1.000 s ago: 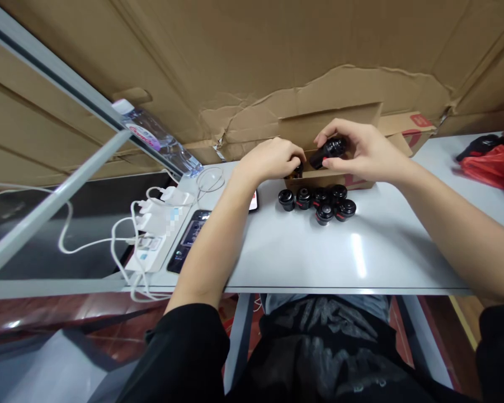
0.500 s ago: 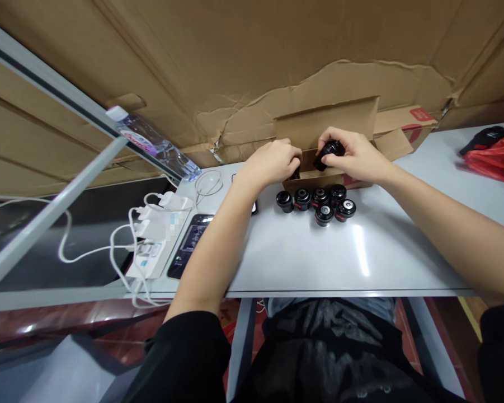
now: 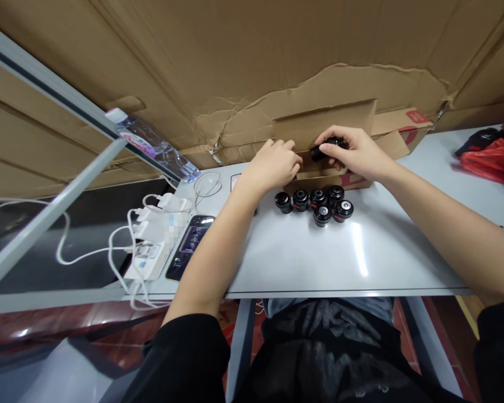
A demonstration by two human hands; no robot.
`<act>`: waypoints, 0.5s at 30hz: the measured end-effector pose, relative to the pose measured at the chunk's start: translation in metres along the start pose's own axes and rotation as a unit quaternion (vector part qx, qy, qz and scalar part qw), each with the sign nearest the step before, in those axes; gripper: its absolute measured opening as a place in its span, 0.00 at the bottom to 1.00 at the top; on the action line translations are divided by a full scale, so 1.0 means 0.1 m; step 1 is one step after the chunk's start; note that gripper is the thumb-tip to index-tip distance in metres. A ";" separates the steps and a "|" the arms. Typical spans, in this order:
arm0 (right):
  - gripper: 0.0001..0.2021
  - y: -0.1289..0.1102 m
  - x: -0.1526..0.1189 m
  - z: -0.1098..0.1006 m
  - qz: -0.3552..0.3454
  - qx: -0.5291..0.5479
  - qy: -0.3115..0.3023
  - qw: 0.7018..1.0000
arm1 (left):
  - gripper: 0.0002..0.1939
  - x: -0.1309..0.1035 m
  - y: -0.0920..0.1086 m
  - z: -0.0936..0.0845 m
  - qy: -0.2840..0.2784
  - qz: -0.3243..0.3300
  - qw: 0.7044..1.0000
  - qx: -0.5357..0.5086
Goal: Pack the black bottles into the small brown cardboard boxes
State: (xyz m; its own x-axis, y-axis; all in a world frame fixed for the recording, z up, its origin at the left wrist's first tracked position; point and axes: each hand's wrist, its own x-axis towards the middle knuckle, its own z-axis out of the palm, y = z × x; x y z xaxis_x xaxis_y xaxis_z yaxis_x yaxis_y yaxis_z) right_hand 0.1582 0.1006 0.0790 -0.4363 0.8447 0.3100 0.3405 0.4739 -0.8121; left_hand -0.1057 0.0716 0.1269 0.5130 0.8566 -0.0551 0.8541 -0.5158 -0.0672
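My right hand (image 3: 352, 151) is closed on a black cylindrical part (image 3: 319, 153), which lies tilted nearly on its side above an open cardboard box (image 3: 350, 182). At the box's left end is my left hand (image 3: 277, 162), its fingers bent down over the edge; the fingertips and anything under them are hidden. Several black round parts (image 3: 301, 200) stand grouped on the table in front of the box, some with red marks and two with pale centres.
A phone (image 3: 188, 246), a white power strip (image 3: 151, 246) with cables and a water bottle (image 3: 155, 146) are at the left. Another device lies partly behind my left forearm. A red plastic bag (image 3: 493, 159) lies at the far right. Cardboard (image 3: 235, 56) stands behind the table.
My right hand has turned the black part from a steeper tilt to nearly level, its end now pointing left. My left hand has shifted slightly, its fingers a little higher at the box's edge.
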 end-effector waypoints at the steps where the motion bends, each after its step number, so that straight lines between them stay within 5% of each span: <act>1: 0.19 0.01 0.00 0.00 0.001 0.002 -0.005 1.000 | 0.29 0.00 0.01 0.01 0.001 -0.005 1.000 0.001; 15: 0.23 0.01 0.01 0.01 0.001 0.046 -0.027 0.999 | 0.26 -0.01 0.00 -0.04 -0.025 -0.022 0.999 -0.029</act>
State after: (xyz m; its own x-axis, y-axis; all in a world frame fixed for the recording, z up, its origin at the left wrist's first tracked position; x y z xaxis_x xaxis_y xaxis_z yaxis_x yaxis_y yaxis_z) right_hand 0.1575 0.1016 0.0780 -0.4811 0.8300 0.2822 0.2656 0.4447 -0.8554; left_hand -0.1060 0.0707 0.1308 0.4716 0.8758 -0.1031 0.8797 -0.4753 -0.0134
